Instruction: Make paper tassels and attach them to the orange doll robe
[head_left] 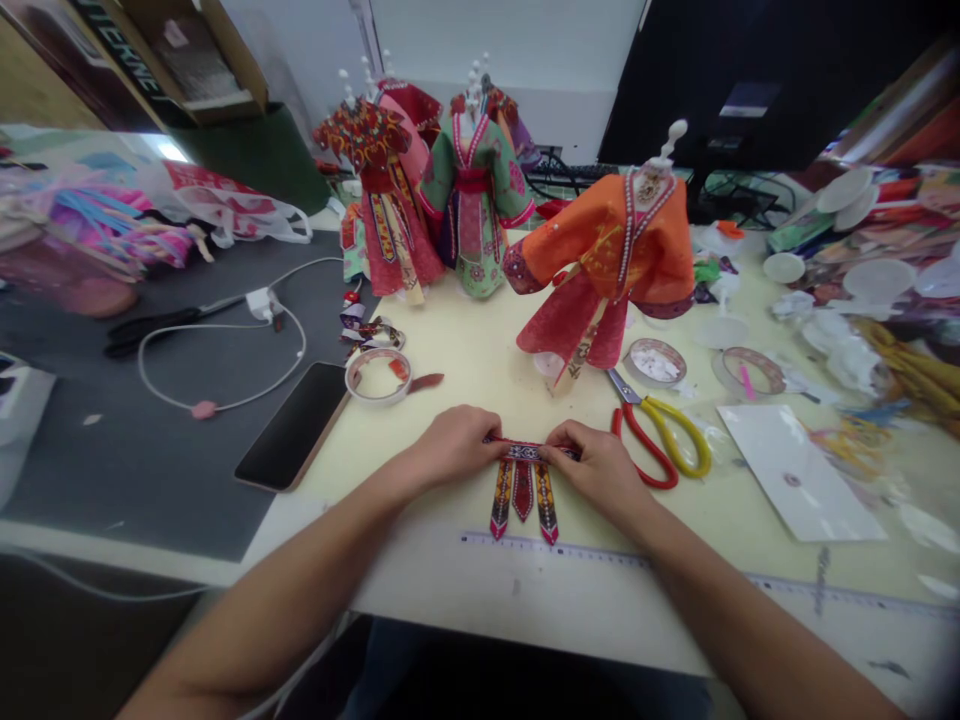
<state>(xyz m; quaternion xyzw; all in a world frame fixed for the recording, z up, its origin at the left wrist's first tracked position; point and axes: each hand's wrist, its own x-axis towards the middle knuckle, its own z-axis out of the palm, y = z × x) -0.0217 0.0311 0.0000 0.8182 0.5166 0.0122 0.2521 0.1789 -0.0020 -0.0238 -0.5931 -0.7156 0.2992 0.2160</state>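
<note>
Cream counter point(465, 345); orange robe point(651, 245) on white-topped stand point(667, 142) set back, likely out of way. Patterned band point(524, 452) with three strips point(523, 492) near front edge. Left hand point(463, 440) pinches one end, right hand point(592, 458) other, presumably to hold band straight. Scissors point(651, 402) beside right hand, probably for easy reach.

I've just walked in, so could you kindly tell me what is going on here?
A person's left hand and right hand pinch opposite ends of a patterned band with three pointed strips attached. Scissors lie beside the right hand, and an orange-robed figure stands farther back.
</note>
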